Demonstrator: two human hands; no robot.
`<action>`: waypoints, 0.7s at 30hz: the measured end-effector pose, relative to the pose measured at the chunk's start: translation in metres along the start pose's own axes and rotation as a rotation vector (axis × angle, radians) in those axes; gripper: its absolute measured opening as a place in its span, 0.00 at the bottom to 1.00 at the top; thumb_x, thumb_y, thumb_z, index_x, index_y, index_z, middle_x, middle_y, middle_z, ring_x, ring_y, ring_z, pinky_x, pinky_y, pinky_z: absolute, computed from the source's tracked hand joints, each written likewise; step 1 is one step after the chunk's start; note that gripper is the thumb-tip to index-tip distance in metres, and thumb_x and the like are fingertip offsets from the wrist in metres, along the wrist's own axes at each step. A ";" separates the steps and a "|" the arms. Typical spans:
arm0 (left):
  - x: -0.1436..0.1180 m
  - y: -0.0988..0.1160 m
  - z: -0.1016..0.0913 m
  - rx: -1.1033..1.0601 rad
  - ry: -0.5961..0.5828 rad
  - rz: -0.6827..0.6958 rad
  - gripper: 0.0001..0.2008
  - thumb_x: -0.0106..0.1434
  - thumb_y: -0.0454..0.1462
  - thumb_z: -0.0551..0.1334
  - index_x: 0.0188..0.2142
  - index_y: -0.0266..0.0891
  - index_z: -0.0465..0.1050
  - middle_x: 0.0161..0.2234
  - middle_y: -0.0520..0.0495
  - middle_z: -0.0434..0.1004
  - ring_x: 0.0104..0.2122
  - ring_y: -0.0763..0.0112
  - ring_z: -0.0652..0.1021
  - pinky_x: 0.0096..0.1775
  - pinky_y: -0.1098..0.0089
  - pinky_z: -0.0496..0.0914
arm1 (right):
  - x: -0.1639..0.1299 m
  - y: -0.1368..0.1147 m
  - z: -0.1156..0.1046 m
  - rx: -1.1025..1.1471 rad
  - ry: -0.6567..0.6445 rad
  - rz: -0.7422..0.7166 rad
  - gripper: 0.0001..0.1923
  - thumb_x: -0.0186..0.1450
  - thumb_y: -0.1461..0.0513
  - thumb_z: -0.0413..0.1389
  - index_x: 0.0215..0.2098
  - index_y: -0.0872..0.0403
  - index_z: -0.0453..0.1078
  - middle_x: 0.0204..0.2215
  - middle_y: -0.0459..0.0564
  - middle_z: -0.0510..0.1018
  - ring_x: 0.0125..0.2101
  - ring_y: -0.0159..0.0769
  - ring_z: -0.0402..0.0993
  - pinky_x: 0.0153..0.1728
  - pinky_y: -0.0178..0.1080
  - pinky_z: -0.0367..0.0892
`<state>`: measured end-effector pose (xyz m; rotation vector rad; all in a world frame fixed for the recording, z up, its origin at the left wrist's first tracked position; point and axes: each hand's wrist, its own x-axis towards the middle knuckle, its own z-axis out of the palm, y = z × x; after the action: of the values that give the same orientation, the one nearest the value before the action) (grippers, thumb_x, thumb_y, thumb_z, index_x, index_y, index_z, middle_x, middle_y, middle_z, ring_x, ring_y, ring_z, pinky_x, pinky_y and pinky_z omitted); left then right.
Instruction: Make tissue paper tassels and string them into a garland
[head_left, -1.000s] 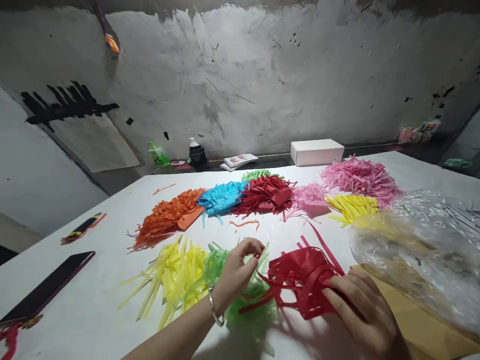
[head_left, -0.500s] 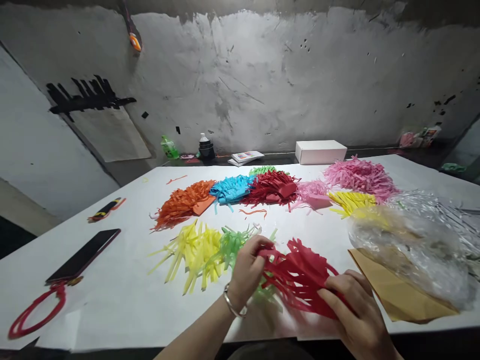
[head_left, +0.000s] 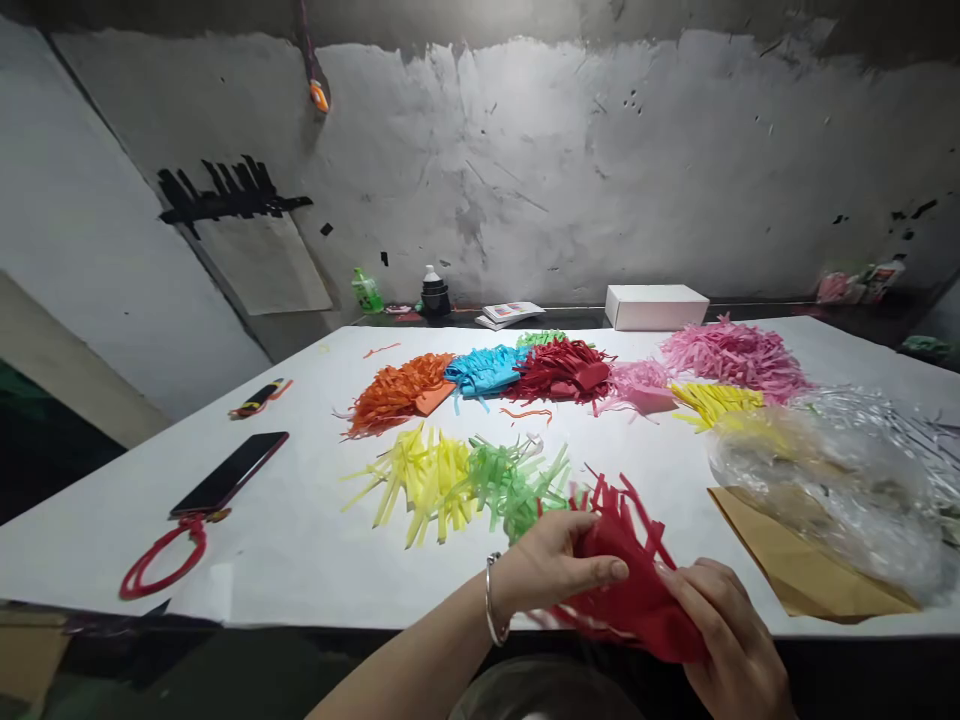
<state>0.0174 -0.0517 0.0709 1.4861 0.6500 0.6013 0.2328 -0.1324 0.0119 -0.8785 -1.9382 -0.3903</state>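
Note:
Red fringed tissue paper (head_left: 634, 585) is held between my two hands above the table's near edge. My left hand (head_left: 559, 560), with a silver bangle at the wrist, is closed on its left side, thumb lying across the front. My right hand (head_left: 724, 625) pinches the right side of the sheet. Cut strips stick up from the top of the red paper. Green tissue fringe (head_left: 517, 480) lies just beyond my left hand, and yellow tissue fringe (head_left: 424, 480) spreads to the left of it.
Behind lie orange (head_left: 401, 395), blue (head_left: 484, 370), dark red (head_left: 562, 372) and pink fringe bundles (head_left: 731, 358). A plastic bag (head_left: 832, 490) and brown paper (head_left: 806, 560) are at the right. A phone (head_left: 229, 475) with a red strap and a cutter (head_left: 259, 398) lie left; a white box (head_left: 656, 307) stands behind.
The red paper has been drawn nearer to the table's front edge and bunched more closely. My left hand has moved right and its thumb now lies over the paper. The view has shifted left.

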 end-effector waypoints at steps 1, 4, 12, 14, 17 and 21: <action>0.001 -0.005 0.005 -0.134 -0.036 -0.022 0.28 0.51 0.56 0.72 0.34 0.32 0.78 0.28 0.48 0.76 0.29 0.68 0.75 0.35 0.69 0.70 | -0.005 0.000 0.000 -0.005 -0.011 0.016 0.25 0.70 0.73 0.49 0.64 0.60 0.62 0.44 0.56 0.72 0.47 0.41 0.69 0.51 0.45 0.66; -0.001 -0.021 0.023 -0.466 -0.052 0.002 0.27 0.50 0.51 0.75 0.40 0.32 0.78 0.33 0.44 0.78 0.32 0.67 0.76 0.39 0.68 0.70 | -0.015 0.003 -0.001 -0.012 -0.032 0.052 0.22 0.71 0.71 0.49 0.63 0.59 0.63 0.43 0.55 0.72 0.45 0.39 0.70 0.50 0.40 0.67; -0.001 -0.066 0.058 -0.687 -0.190 -0.294 0.26 0.42 0.42 0.79 0.38 0.29 0.80 0.28 0.46 0.77 0.23 0.77 0.73 0.28 0.78 0.65 | -0.023 0.049 0.015 -0.073 -0.061 0.170 0.16 0.75 0.60 0.46 0.53 0.56 0.70 0.43 0.54 0.72 0.40 0.38 0.75 0.38 0.36 0.72; 0.001 -0.071 0.056 -0.567 -0.132 -0.302 0.26 0.48 0.47 0.76 0.40 0.30 0.79 0.25 0.48 0.75 0.20 0.78 0.69 0.24 0.78 0.61 | -0.029 0.071 0.008 -0.166 -0.025 0.222 0.16 0.74 0.59 0.46 0.52 0.55 0.72 0.41 0.54 0.73 0.37 0.39 0.75 0.36 0.38 0.71; 0.001 -0.074 0.047 -0.106 0.057 -0.142 0.26 0.59 0.52 0.66 0.46 0.33 0.77 0.33 0.43 0.77 0.27 0.70 0.74 0.30 0.71 0.69 | -0.043 0.109 -0.008 -0.371 0.013 0.301 0.18 0.73 0.59 0.47 0.54 0.56 0.72 0.42 0.57 0.75 0.37 0.45 0.74 0.36 0.44 0.69; -0.005 -0.077 0.010 0.799 0.339 0.082 0.26 0.62 0.42 0.66 0.58 0.40 0.69 0.59 0.35 0.70 0.59 0.47 0.67 0.60 0.47 0.62 | -0.052 0.147 -0.009 -0.315 -0.138 0.158 0.22 0.69 0.60 0.49 0.58 0.55 0.70 0.41 0.59 0.78 0.35 0.49 0.74 0.36 0.47 0.67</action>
<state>0.0189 -0.0626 -0.0060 2.1786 1.1869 0.7047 0.3596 -0.0572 -0.0408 -1.2836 -1.9456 -0.5631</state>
